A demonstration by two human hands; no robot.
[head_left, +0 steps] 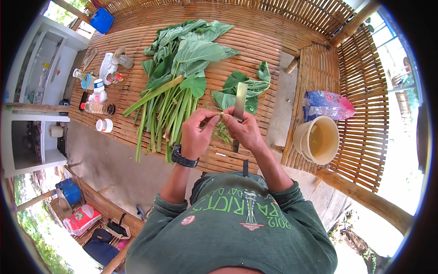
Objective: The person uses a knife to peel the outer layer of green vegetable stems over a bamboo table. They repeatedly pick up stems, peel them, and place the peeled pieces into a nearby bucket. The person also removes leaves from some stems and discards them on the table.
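Note:
My left hand [196, 134], with a black watch on its wrist, is closed in a pinch at the table's near edge. Between its fingertips and those of my right hand [246, 131] is a small pale green stalk end [221, 114], mostly hidden by the fingers. My right hand also grips a knife [241, 98], its blade pointing away from me and its dark handle end showing below the palm. Thin green peelings [222, 134] lie under my hands. Just beyond them rest a few cut leaves [252, 87]. Left of these lies a big pile of long-stalked leaves [171, 112].
The bamboo-slat table [264, 45] holds several bottles at left, including a brown-liquid bottle [98, 108], and a white-lidded jar [104, 125]. On the bamboo bench at right stand a cream bucket [299, 139] and a printed plastic bag [325, 105]. A blue container [101, 21] sits far left.

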